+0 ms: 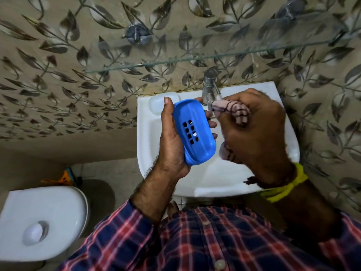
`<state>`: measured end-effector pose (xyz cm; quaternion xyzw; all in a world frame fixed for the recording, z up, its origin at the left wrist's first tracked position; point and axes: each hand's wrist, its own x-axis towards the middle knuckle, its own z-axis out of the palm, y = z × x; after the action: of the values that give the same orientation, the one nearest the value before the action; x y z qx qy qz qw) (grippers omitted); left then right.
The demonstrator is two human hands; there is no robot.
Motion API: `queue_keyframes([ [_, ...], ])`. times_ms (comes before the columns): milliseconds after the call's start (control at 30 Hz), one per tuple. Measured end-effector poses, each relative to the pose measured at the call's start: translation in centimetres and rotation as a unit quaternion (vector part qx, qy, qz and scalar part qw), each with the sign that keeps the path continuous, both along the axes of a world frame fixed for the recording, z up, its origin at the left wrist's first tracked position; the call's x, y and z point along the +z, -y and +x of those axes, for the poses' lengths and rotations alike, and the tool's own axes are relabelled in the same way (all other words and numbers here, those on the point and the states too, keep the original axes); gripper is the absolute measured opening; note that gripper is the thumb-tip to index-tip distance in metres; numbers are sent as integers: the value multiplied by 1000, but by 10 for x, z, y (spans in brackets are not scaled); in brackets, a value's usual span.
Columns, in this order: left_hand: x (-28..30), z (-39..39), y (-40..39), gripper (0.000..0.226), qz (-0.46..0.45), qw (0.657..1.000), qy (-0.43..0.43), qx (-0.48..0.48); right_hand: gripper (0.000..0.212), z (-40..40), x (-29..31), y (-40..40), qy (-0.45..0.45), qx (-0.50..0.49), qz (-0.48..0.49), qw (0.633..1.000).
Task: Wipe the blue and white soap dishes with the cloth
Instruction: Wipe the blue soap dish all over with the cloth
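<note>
My left hand (pixel 170 151) grips the blue soap dish (pixel 193 132) above the white sink (pixel 214 184), its slotted underside turned up toward me. My right hand (pixel 254 133) is closed around a pinkish checked cloth (pixel 237 112), which sticks out at the top and bottom of the fist, just right of the blue dish and not touching it. The white soap dish (pixel 156 104) rests on the sink's back left corner, partly hidden behind my left thumb and the blue dish.
A chrome tap (pixel 210 85) stands at the back of the sink. A glass shelf (pixel 195 57) runs along the leaf-patterned wall above it. A white toilet with its lid down (pixel 41 220) sits at lower left.
</note>
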<state>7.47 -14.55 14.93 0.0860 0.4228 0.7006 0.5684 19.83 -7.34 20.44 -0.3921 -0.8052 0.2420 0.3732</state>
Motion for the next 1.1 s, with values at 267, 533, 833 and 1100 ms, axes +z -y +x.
queue_keyframes([
  [267, 3, 14, -1, 72, -6, 1000, -24, -14, 23, -24, -9, 16, 87, 38, 42, 995],
  [533, 1, 15, -2, 76, -39, 999, -24, -11, 10, -16, -21, 11, 91, 28, 18, 995],
  [833, -5, 10, -1, 73, -37, 999, -25, -20, 11, -19, -29, 13, 115, 50, 24, 992],
  [1100, -2, 2, -3, 68, -31, 999, -17, -22, 10, -22, -31, 2, 124, 103, 11, 987],
])
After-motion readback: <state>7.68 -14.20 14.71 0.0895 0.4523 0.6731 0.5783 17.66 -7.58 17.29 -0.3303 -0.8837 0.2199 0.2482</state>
